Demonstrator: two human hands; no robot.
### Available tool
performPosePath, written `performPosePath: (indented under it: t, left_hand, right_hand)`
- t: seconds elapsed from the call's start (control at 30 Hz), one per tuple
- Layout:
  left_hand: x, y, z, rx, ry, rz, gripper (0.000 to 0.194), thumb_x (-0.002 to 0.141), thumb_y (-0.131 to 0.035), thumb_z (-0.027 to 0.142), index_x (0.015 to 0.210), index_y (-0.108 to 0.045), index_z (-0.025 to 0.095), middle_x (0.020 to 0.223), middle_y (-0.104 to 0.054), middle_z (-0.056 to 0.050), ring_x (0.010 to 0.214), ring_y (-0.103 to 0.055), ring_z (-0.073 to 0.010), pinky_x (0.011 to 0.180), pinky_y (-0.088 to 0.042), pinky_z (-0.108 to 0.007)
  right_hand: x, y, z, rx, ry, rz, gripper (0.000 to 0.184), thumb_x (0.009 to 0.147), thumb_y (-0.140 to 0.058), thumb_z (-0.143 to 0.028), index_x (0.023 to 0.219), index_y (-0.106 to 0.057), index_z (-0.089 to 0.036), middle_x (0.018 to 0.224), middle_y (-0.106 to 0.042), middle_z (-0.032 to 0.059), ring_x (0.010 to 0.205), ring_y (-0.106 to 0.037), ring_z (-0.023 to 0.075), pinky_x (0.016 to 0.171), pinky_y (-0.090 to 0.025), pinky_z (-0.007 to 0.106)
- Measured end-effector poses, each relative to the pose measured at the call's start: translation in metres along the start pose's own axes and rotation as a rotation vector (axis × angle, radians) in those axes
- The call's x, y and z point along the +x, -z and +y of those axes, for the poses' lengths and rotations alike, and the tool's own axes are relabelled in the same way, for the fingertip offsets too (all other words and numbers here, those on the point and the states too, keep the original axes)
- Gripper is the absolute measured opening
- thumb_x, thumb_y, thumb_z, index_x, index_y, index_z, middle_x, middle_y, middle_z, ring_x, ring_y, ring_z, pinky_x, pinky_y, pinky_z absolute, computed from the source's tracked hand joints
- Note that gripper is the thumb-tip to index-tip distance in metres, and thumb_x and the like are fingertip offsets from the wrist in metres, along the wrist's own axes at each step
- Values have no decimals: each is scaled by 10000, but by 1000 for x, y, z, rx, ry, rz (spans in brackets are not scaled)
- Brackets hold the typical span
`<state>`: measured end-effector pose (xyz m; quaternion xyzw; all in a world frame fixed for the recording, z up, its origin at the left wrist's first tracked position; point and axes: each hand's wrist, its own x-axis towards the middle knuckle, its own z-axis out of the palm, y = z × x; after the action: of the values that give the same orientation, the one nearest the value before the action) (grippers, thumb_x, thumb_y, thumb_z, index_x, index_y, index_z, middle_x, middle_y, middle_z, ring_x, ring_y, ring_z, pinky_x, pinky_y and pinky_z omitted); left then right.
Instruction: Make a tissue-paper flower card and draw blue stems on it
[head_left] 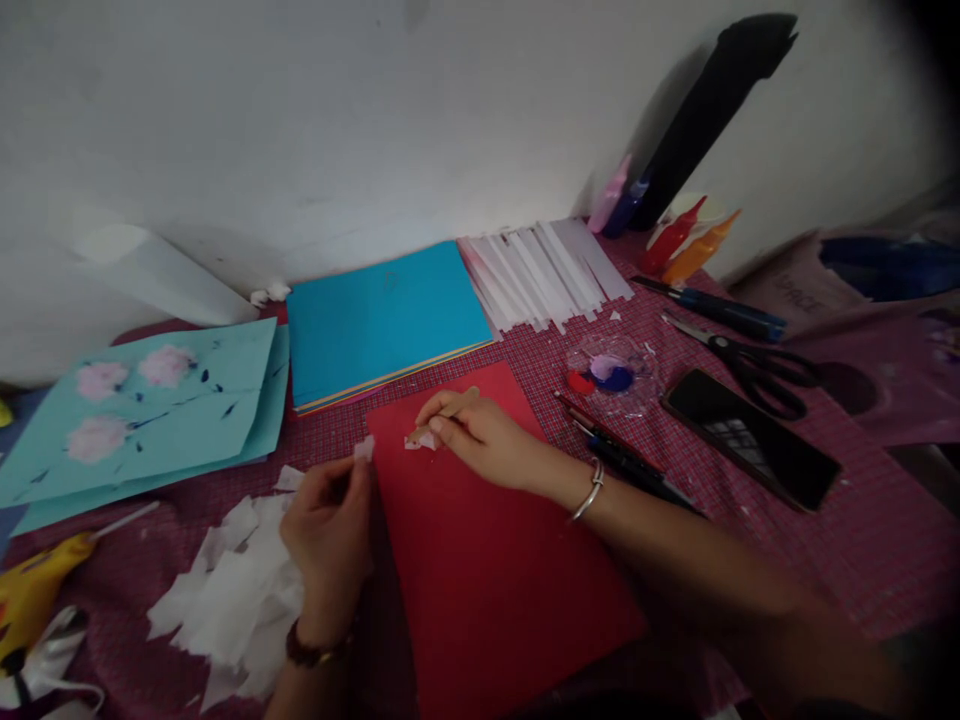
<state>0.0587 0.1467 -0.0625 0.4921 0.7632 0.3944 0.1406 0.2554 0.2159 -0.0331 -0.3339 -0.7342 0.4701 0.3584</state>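
Observation:
A sheet of red paper lies in front of me. Over its upper left part, my right hand grips a flat wooden stick. The lower end of the stick touches a small cluster of white-pink paper bits on the sheet. My left hand pinches a small piece of tissue paper just off the red sheet's left edge. Beside and below that hand spreads a heap of torn white tissue paper.
At left are a teal card with pink flowers and a yellow glue gun. Blue sheets and white paper strips lie behind. To the right are a paint palette, scissors, a cutter, brushes and a phone.

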Motion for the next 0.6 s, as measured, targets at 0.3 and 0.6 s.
performPosePath:
  t: [0.3, 0.6]
  left_hand:
    - [-10, -11, 1, 445, -576, -252, 176, 891, -495, 207, 920, -663, 165, 725, -569, -27, 687, -532, -176, 668, -416, -303]
    - [-11, -12, -1, 392, -605, -268, 163, 901, -504, 209, 923, -659, 162, 784, -596, -38, 752, -552, -184, 732, -442, -314]
  right_hand:
    - [-2, 2, -1, -4, 12, 52, 243, 943, -388, -157, 880, -623, -153, 924, -648, 55, 860, -596, 151, 792, -441, 286]
    - [2, -5, -9, -251, 43, -97, 219, 955, -388, -171, 923, -604, -153, 937, -679, 66, 877, -608, 174, 805, -421, 298]
